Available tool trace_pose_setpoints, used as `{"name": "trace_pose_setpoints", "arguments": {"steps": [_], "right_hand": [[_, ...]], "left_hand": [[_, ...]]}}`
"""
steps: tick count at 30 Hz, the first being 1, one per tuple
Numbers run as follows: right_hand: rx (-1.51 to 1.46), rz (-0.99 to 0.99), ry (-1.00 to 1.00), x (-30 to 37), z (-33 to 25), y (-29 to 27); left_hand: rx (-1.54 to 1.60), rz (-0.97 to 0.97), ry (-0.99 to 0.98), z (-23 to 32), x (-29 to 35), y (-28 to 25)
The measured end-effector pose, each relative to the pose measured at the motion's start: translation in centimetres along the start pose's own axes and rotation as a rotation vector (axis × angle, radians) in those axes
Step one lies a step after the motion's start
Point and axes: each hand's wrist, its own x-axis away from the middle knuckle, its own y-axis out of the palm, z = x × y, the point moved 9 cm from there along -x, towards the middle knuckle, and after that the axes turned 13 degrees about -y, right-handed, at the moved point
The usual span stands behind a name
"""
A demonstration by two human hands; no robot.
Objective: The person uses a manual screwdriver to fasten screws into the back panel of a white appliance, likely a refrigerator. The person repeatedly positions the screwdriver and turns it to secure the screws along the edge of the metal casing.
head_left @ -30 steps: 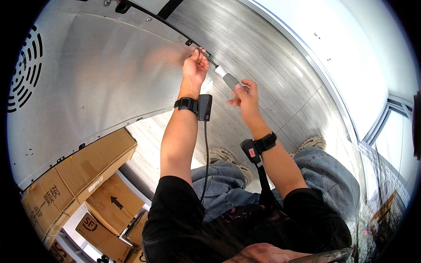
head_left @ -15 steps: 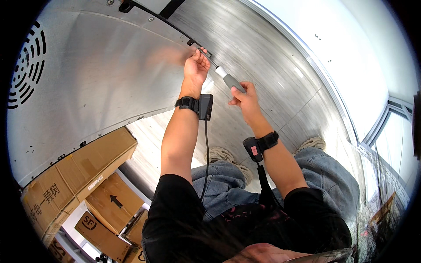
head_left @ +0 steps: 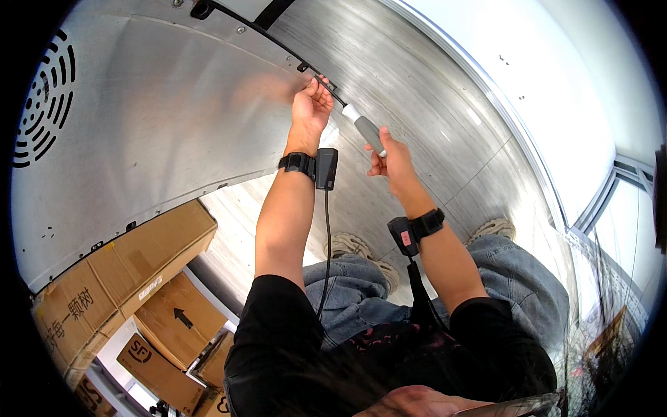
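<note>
While the screwdriver (head_left: 363, 126) tip sits at the panel seam, 12 o'clock, fastening looks unfinished: right hand (head_left: 393, 157) clenches the handle, left hand (head_left: 312, 105) fingers pinch at the tip.

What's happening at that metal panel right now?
A person is working a screwdriver with a grey and white handle at the edge of a large stainless steel panel. The right hand grips the handle, while the left hand steadies the tip at a small black fitting on the seam. Cardboard boxes sit lower left.
</note>
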Motion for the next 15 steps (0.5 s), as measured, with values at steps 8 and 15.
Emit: {"name": "trace_pose_setpoints", "arguments": {"steps": [8,15], "right_hand": [[0.123,0.032,-0.159,0.2,-1.5,0.4],[0.086,-0.025,-0.099,0.1,-1.5,0.2]], "left_hand": [[0.013,0.009,-0.01,-0.1,0.0,-0.2],[0.012,0.008,-0.01,0.0,-0.1,-0.3]]}}
